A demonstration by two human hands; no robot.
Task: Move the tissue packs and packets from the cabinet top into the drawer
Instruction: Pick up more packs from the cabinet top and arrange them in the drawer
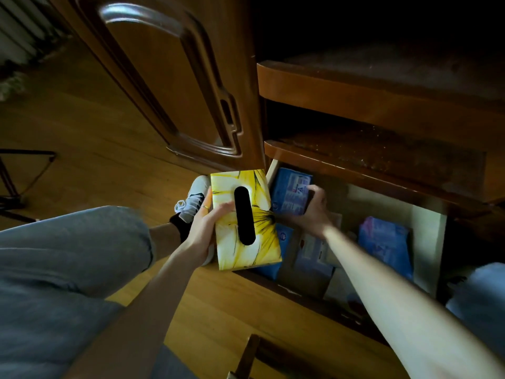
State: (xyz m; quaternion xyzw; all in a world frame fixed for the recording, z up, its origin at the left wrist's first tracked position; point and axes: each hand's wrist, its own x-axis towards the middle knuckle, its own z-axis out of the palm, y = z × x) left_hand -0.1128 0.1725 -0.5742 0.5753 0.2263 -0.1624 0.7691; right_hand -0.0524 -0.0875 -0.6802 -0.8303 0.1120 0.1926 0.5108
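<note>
My left hand [203, 228] grips a yellow and white tissue box [262, 242] with a dark oval slot, holding it over the left front corner of the open drawer [427, 222]. My right hand [311, 212] reaches into the drawer and is closed on the edge of a blue packet [289, 191] standing at the drawer's back left. Inside the drawer lie more blue packets: one [385, 247] at the right, one [311, 255] in the middle, another [273, 250] partly hidden under the tissue box.
Two wooden shelves [369, 105] jut out above the drawer. A wooden cabinet door [169, 77] stands to the left. My bent leg in jeans [68, 255] and a grey-white shoe [194, 198] rest on the wooden floor [82, 132]. A dark frame [16, 181] stands far left.
</note>
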